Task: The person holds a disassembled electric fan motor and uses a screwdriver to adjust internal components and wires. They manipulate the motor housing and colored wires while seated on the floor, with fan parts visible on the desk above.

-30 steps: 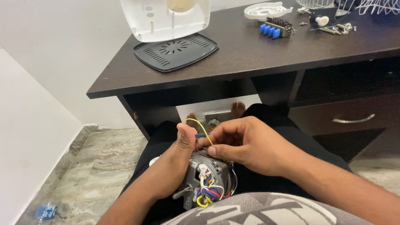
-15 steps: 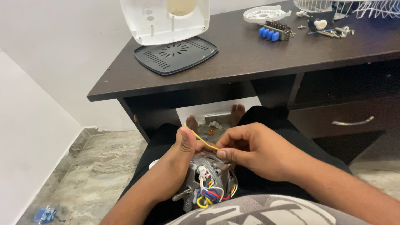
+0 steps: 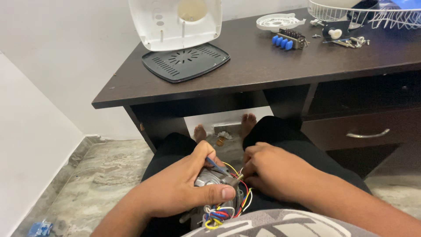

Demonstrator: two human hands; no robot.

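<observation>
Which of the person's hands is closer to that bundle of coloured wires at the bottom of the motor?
The left. The left hand wraps the motor, thumb just above the coloured wires. The right hand sits further up, fingers at the shaft end.

The small electric motor (image 3: 215,184) sat on the person's lap, a rounded grey metal body with its shaft end tilted up and away from the person. The left hand (image 3: 184,188) wrapped around the motor's left side, thumb pressed across its front. A bundle of wires (image 3: 221,214) in red, yellow, blue and white curled out below that thumb. The right hand (image 3: 274,171) lay just right of the motor, fingers (image 3: 247,169) pinched at the wires by the shaft.
</observation>
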